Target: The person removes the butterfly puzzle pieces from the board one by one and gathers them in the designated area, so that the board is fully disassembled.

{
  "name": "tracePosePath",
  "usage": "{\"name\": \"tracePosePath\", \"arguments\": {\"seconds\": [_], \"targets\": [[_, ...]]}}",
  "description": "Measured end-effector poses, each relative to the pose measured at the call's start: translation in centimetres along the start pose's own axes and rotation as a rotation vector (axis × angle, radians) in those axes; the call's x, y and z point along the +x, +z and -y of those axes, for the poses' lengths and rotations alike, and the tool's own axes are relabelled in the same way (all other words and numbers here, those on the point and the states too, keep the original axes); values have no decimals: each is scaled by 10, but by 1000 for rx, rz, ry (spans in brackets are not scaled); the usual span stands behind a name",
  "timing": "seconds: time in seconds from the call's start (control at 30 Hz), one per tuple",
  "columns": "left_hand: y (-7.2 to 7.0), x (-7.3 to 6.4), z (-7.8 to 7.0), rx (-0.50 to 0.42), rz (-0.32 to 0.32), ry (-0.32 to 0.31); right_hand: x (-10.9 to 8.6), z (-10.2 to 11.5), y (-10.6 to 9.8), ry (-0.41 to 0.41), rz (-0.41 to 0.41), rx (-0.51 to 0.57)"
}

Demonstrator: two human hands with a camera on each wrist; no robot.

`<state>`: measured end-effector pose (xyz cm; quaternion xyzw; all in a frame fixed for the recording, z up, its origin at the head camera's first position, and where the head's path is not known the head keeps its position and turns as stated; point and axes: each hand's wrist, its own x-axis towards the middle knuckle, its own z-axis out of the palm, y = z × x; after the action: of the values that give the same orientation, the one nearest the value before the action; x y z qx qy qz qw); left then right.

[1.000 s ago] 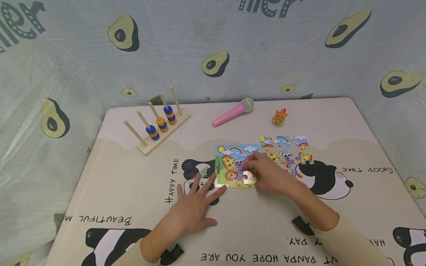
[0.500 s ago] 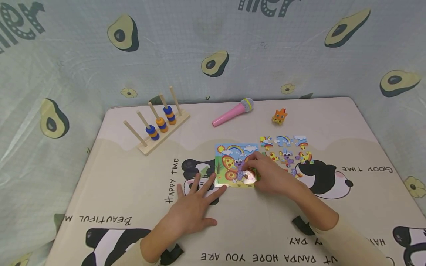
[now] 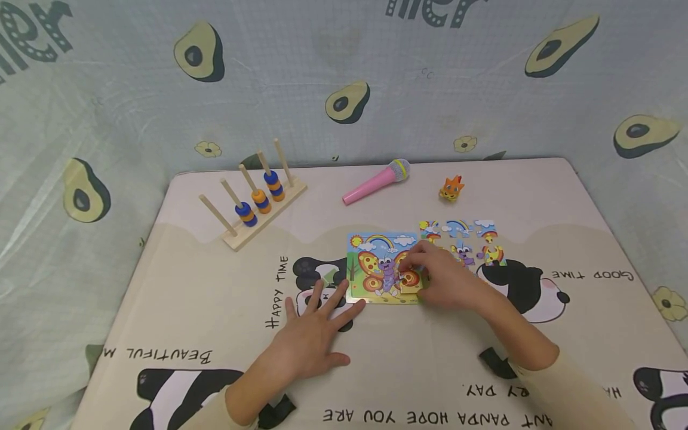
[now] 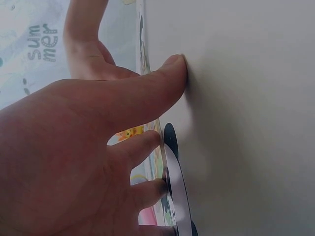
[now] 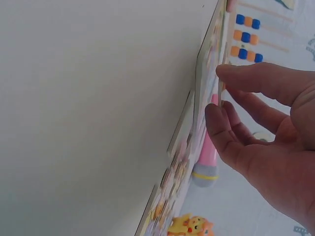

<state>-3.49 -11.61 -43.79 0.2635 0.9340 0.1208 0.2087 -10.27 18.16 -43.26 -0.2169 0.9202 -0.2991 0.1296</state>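
Note:
A butterfly jigsaw puzzle board (image 3: 357,286) lies on the panda-print cloth in the head view. My right hand (image 3: 447,279) is over its right side, pinching a thin puzzle piece (image 3: 412,283) by its edge. The right wrist view shows this puzzle piece (image 5: 221,93) edge-on between thumb and fingers, raised off the board. Flat on the cloth rests my left hand (image 3: 314,339), fingers spread, two fingertips at the board's lower left edge. Several loose puzzle pieces (image 3: 463,253) lie right of the board, some partly hidden by my right hand.
Behind the board are a pink toy microphone (image 3: 376,183) and a small orange toy figure (image 3: 451,189). A wooden peg stand (image 3: 263,212) with blue and orange rings stands at the back left. An avocado-print sheet (image 3: 269,83) hangs behind the table.
My right hand has shifted slightly right, and the puzzle piece in its fingers now shows. The shiny patch at the board's lower right is covered from view. My left hand stays put.

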Motion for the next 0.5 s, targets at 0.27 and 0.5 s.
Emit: {"name": "tracePosePath", "arguments": {"seconds": [0.27,0.5], "targets": [[0,0,-1,4,0,-2,-12,-14,-12,-8,-22,12],[1,0,0,13,-1,-1,-29,-29,-24,47,-59,5]]}}
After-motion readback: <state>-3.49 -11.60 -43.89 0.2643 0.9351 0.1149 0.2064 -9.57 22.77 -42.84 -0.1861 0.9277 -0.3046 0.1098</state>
